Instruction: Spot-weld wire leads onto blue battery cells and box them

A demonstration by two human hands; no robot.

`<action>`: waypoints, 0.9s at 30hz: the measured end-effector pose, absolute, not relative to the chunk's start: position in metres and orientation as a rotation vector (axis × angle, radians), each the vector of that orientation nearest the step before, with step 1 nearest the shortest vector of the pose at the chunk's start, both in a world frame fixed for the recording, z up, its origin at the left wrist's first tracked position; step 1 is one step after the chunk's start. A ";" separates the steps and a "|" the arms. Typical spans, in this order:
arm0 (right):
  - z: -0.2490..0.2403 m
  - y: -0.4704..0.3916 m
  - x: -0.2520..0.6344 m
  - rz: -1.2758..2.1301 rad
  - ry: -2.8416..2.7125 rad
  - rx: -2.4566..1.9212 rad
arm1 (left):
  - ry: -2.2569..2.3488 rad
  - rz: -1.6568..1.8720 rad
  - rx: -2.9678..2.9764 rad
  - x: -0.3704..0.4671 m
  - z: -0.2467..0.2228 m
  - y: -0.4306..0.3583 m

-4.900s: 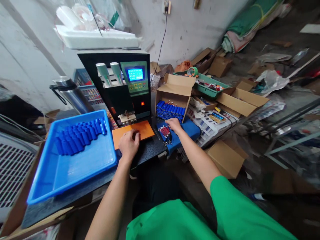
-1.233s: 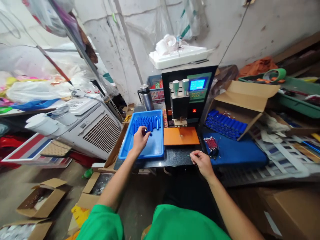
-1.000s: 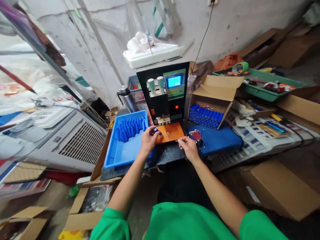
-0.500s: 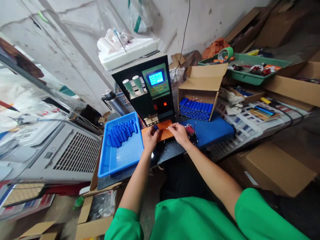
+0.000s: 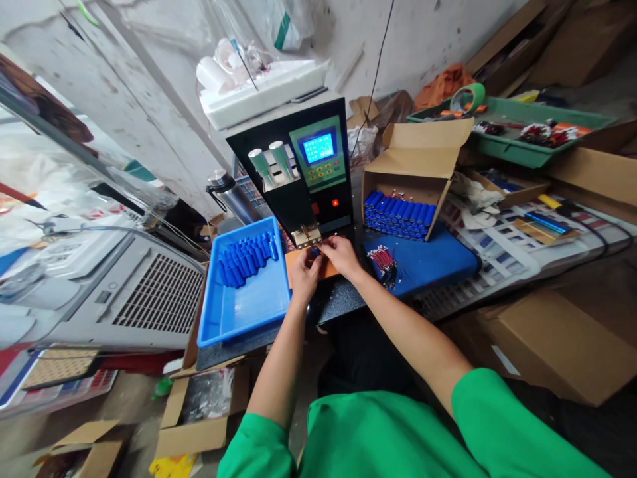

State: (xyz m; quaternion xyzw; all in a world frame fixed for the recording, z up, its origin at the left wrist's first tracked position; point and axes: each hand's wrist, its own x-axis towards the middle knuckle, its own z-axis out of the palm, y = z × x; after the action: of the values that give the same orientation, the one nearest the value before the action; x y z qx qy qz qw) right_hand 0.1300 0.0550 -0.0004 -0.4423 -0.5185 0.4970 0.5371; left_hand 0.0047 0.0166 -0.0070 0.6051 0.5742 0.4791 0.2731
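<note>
My left hand (image 5: 304,273) is closed around a blue cylindrical battery cell (image 5: 315,251), of which only a small dark-blue end shows between the fingers. Beside it, my right hand (image 5: 342,256) pinches at the cell's end; a small pale tip shows at the fingers, too small to name. Both hands are over an orange board (image 5: 328,269), just below the metal electrodes (image 5: 306,235) of a black spot welder (image 5: 326,216) with a lit screen. To the right of my right hand lies a bundle of red and black wire leads (image 5: 383,262).
A blue tray (image 5: 249,309) with many blue cells stands to the left. At the right, an open cardboard box (image 5: 415,179) holds stacked blue cells on a blue surface (image 5: 438,255). Behind are a metal bottle (image 5: 233,199) and a green tray (image 5: 527,149) with tape and wires.
My right hand has moved left, away from the wire bundle side, and now meets my left hand under the electrodes. The view has shifted slightly.
</note>
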 end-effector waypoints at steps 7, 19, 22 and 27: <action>-0.004 0.054 0.126 1.163 -1.249 -1.077 | 1.596 1.309 1.626 0.005 -0.010 0.015; -0.004 0.052 0.126 1.113 -1.302 -1.147 | 1.555 1.306 1.629 0.004 -0.012 0.016; -0.003 0.052 0.126 1.110 -1.307 -1.161 | 1.567 1.307 1.622 0.003 -0.013 0.016; -0.001 0.051 0.127 1.087 -1.329 -1.184 | 1.600 1.298 1.622 0.002 -0.016 0.017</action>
State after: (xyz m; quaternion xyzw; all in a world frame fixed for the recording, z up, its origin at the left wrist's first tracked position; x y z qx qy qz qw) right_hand 0.1266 0.0506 -0.0011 -0.4903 -0.5504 0.4503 0.5039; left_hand 0.0020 0.0173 -0.0163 0.5978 0.5899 0.4783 0.2568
